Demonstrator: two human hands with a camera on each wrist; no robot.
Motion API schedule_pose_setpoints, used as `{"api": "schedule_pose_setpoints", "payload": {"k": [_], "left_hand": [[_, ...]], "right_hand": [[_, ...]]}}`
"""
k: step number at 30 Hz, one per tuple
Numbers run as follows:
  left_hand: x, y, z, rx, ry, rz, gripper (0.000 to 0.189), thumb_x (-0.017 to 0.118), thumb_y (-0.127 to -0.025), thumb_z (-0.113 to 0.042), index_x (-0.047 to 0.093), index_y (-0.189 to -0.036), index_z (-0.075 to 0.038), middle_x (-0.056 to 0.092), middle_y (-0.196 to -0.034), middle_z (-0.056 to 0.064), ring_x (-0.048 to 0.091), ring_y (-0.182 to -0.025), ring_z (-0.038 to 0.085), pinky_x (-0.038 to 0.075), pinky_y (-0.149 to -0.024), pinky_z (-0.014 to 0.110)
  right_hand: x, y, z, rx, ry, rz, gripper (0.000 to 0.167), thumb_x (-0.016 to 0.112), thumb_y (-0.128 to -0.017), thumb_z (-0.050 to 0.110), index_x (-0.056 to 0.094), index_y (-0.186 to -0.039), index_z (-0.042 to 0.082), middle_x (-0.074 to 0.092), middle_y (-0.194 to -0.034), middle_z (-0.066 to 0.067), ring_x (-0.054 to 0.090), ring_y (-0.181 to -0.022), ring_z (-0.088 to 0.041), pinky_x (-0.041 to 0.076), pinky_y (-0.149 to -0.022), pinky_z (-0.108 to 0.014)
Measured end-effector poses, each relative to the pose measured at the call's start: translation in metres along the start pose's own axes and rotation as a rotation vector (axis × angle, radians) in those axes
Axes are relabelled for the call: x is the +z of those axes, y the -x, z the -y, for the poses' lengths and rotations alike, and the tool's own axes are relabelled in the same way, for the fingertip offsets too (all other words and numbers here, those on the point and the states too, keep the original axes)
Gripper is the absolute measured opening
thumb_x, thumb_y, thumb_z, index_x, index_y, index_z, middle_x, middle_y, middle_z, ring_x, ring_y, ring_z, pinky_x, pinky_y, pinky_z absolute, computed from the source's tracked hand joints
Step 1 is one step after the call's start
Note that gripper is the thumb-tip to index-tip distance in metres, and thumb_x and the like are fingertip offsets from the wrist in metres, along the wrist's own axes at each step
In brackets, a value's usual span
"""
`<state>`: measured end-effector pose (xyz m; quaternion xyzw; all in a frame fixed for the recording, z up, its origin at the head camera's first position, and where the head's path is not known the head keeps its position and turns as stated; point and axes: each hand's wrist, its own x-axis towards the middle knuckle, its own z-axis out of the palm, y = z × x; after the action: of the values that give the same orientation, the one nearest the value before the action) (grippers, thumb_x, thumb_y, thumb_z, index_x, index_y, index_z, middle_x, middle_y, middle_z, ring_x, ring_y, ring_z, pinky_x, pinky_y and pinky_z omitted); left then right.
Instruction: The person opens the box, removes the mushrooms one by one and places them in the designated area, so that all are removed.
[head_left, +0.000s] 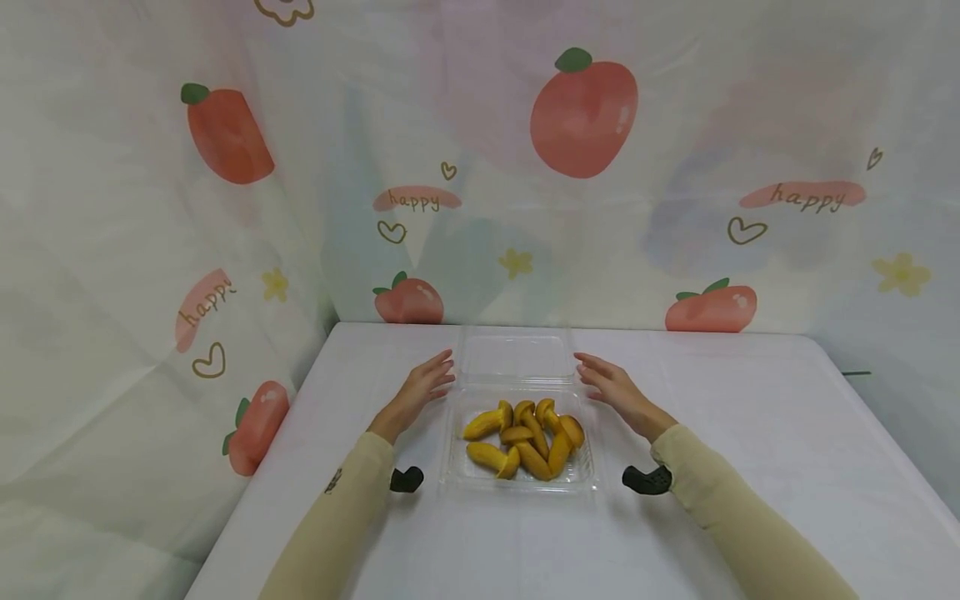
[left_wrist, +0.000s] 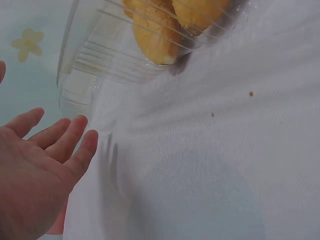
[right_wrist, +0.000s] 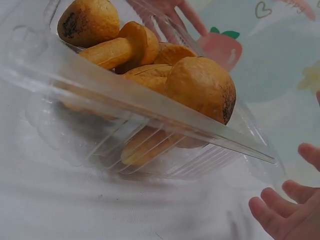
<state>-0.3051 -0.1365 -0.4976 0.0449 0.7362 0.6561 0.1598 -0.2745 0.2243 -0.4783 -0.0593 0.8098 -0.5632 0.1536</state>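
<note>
A clear plastic clamshell box stands on the table, its transparent lid folded back toward the wall. Several yellow-brown mushrooms lie inside it, also visible through the ribbed side in the right wrist view. My left hand is at the box's left side near the hinge, fingers extended and holding nothing. Opposite it, my right hand reaches in from the right, fingers spread and bare. In the left wrist view the fingers are apart from the box wall.
White cloth covers the table. A printed curtain with fruit and "happy" lettering hangs behind and at the left. Dark wrist-camera mounts project inward from both sleeves, beside the box.
</note>
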Motion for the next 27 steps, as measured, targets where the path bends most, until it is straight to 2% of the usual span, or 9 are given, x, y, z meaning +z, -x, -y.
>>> {"api": "schedule_pose_setpoints", "payload": {"k": [6, 13, 20, 27], "left_hand": [[-0.007, 0.009, 0.003, 0.037, 0.019, 0.010, 0.058, 0.043, -0.109, -0.030, 0.028, -0.161, -0.009, 0.032, -0.164, 0.022, 0.042, -0.145, 0.043, 0.033, -0.121, 0.057], [-0.009, 0.024, 0.001, 0.055, -0.026, 0.030, 0.059, 0.042, -0.109, -0.031, 0.025, -0.162, -0.013, 0.031, -0.164, 0.019, 0.041, -0.146, 0.040, 0.033, -0.122, 0.057], [-0.005, 0.042, 0.000, 0.092, -0.048, 0.049, 0.057, 0.041, -0.109, -0.024, 0.026, -0.161, -0.011, 0.030, -0.165, 0.021, 0.041, -0.145, 0.041, 0.034, -0.120, 0.058], [0.001, 0.062, 0.005, 0.137, -0.089, 0.086, 0.057, 0.044, -0.108, -0.023, 0.027, -0.161, -0.010, 0.026, -0.167, 0.018, 0.037, -0.148, 0.041, 0.036, -0.119, 0.057]], "right_hand": [[-0.002, 0.006, 0.000, -0.013, 0.016, -0.027, 0.069, 0.041, -0.108, 0.042, 0.017, -0.162, 0.006, 0.014, -0.166, -0.030, 0.025, -0.150, -0.049, 0.032, -0.119, -0.061], [-0.003, 0.011, -0.002, -0.030, 0.036, -0.061, 0.067, 0.041, -0.109, 0.038, 0.016, -0.162, 0.007, 0.014, -0.166, -0.029, 0.025, -0.151, -0.048, 0.032, -0.119, -0.062], [-0.003, 0.020, 0.004, -0.055, 0.054, -0.078, 0.070, 0.044, -0.107, 0.042, 0.017, -0.163, 0.008, 0.016, -0.166, -0.028, 0.029, -0.150, -0.048, 0.033, -0.118, -0.062], [0.000, 0.033, 0.014, -0.105, 0.138, -0.106, 0.068, 0.046, -0.107, 0.039, 0.021, -0.161, 0.005, 0.021, -0.165, -0.028, 0.034, -0.146, -0.050, 0.035, -0.116, -0.064]]}}
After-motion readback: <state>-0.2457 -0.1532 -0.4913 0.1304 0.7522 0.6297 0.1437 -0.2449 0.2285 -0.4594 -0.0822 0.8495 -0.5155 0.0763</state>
